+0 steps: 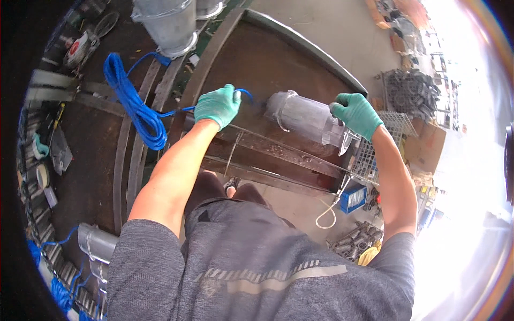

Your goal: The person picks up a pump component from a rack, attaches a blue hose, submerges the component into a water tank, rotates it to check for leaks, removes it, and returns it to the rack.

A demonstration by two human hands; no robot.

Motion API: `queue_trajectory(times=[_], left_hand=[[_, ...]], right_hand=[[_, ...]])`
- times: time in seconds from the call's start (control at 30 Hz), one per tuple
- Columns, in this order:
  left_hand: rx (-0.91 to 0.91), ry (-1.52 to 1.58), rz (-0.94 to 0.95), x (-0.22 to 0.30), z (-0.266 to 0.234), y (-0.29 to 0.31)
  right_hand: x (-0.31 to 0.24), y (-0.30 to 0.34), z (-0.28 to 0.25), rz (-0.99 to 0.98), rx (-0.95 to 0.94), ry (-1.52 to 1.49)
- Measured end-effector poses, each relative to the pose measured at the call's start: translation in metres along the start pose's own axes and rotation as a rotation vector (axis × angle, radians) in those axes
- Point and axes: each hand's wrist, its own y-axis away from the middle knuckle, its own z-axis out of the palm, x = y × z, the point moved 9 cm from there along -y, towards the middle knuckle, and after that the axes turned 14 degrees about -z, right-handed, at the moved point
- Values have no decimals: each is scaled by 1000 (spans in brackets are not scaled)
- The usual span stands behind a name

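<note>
My left hand (218, 106), in a green work glove, is closed around a blue cable (244, 92); a short end sticks out past the thumb toward the cylinder. On the other side the cable runs left to a long looped blue coil (131, 101). A grey metal cylinder (305, 115) with flanged rings lies on its side on the brown metal bench (251, 59). My right hand (360, 115), gloved in green too, has its fingers curled at the cylinder's right end, beside a bracket there. Its exact grip is partly hidden by the glove.
Larger grey metal housings (168, 24) stand at the upper left. A raised rim (305, 43) borders the bench's far side. At right are a wire basket (409, 93) of dark parts and a blue bin (353, 199). Another grey cylinder (97, 243) lies lower left.
</note>
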Motion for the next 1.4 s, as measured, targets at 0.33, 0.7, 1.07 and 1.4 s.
queue_trajectory(times=[0.33, 0.7, 1.07, 1.4], left_hand=[[85, 98, 28, 1, -17, 4], [-332, 28, 295, 38, -52, 18], [-704, 20, 487, 88, -67, 91], [-178, 762, 410, 2, -230, 108]], right_hand=[[-39, 66, -72, 15, 84, 167], [-69, 133, -108, -40, 176, 105], [-68, 166, -121, -191, 251, 116], [48, 146, -41, -263, 448, -551]])
